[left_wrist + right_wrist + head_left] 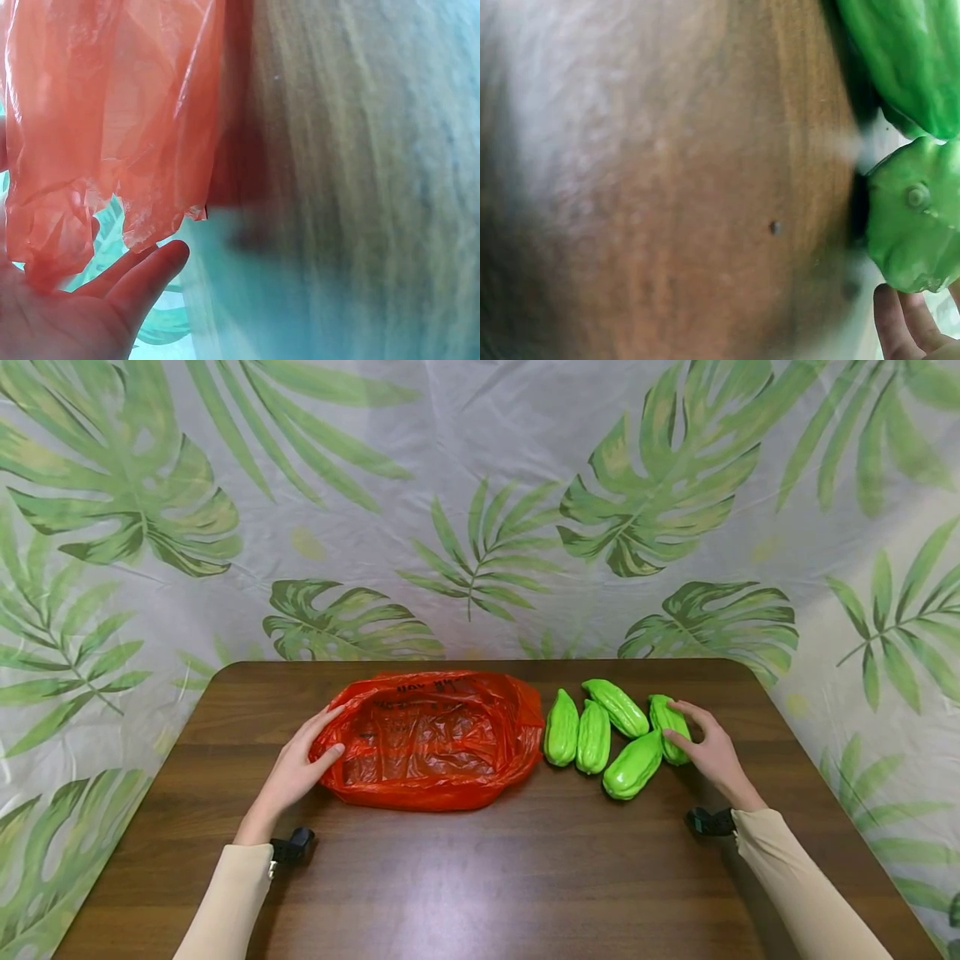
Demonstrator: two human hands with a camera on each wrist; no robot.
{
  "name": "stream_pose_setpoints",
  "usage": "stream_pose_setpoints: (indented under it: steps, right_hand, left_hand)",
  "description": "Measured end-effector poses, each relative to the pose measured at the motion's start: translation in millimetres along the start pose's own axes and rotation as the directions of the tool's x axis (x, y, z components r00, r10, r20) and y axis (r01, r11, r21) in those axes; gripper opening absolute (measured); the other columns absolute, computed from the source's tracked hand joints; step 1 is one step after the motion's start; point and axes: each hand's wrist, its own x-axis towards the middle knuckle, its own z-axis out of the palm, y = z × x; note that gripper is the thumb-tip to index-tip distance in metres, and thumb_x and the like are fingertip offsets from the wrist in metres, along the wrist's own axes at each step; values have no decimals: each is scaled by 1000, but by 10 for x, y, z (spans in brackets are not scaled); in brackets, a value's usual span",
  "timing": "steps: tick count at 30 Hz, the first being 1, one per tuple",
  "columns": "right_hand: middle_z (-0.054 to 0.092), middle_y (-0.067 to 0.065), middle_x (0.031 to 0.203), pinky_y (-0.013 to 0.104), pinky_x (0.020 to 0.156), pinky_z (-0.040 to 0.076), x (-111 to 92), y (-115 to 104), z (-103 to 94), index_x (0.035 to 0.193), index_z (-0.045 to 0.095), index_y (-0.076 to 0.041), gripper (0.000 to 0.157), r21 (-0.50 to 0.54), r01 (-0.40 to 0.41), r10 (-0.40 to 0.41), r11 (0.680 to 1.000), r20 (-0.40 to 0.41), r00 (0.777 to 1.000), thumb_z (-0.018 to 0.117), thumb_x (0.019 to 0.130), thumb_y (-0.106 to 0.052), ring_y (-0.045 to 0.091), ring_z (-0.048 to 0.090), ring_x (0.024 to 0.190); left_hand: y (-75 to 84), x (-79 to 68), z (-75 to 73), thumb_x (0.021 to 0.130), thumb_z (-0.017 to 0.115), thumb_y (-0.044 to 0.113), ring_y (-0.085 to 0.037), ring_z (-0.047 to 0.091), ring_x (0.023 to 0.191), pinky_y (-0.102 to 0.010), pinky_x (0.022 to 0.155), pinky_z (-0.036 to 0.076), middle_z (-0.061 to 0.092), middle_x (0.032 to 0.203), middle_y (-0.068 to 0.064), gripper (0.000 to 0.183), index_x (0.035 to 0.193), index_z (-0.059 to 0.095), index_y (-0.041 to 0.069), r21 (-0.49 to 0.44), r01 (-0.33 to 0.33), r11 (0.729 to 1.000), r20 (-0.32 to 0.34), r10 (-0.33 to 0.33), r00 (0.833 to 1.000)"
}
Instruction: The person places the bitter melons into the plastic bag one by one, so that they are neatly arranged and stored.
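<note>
A red plastic bag (442, 797) lies on the table with its wide mouth facing up. My left hand (300, 760) rests at the bag's left rim, thumb and fingers spread about the thin plastic. In the left wrist view, the extended thumb (154, 281) stands beside the bag's crumpled edge (150, 217). On the far right, my right hand (708, 747) holds a ridged green gourd (667, 717), fingers at its right and thumb in front. In the right wrist view, fingertips touch that gourd (911, 225); part of the hand is out of frame.
Several similar gourds lie between the bag and my right hand: one upright beside the bag (562, 731), another next to it (593, 739), one slanting behind (617, 707), one in front (633, 766). A leaf-patterned cloth (510, 635) hangs behind the wooden table (450, 877).
</note>
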Motion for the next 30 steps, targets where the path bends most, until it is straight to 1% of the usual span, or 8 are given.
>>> stream_pose_setpoints:
  steps: [10,18,21,24,27,28,30]
  right_hand:
    - [29,28,146,65,89,32,-16,49,-14,142,42,0,55,-18,-46,46,999,1,999,59,96,-25,50,35,122]
    - [31,27,146,63,87,35,-44,51,-47,142,41,0,55,-11,-63,63,998,-24,998,59,96,-25,49,38,120]
    - [31,26,147,55,85,39,-53,52,-65,143,40,0,55,-6,-70,70,998,-36,997,58,97,-24,47,40,120]
    - [33,26,146,38,84,41,-54,39,-82,143,39,0,55,2,-65,65,998,-48,997,59,96,-22,45,42,119]
    - [34,25,145,23,80,38,-52,-2,-98,143,40,0,55,9,-55,56,998,-58,997,59,96,-21,43,43,119]
    - [34,24,146,21,80,38,-51,-21,-102,143,40,-1,54,13,-52,53,999,-60,997,59,96,-21,43,43,119]
    - [35,23,146,23,81,39,-48,-68,-109,144,40,-2,55,20,-48,49,999,-63,997,58,97,-22,43,43,120]
  left_hand:
    - [-2,8,24,93,62,10,-46,25,135,-68,100,26,27,152,-22,56,145,42,8,21,-4,1000,1,4,1000]
    - [-10,7,25,92,62,9,-45,25,135,-68,100,26,26,151,-23,56,145,42,9,11,-6,1000,-3,6,1000]
    - [-5,3,21,92,62,9,-45,26,135,-68,100,26,27,151,-22,56,145,42,9,8,-9,1000,-6,9,1000]
    - [0,-2,18,92,62,9,-45,26,135,-68,100,25,27,151,-22,56,145,42,9,8,-11,1000,-7,11,1000]
    - [4,-7,17,92,62,9,-45,26,135,-68,100,25,27,152,-21,56,145,42,9,7,-13,1000,-9,13,1000]
    - [7,-8,16,92,62,9,-45,26,136,-68,100,25,27,152,-21,56,145,42,9,6,-11,1000,-7,11,1000]
    - [12,-11,16,92,62,9,-44,26,136,-68,100,25,27,152,-20,56,145,42,10,3,-7,1000,-6,7,1000]
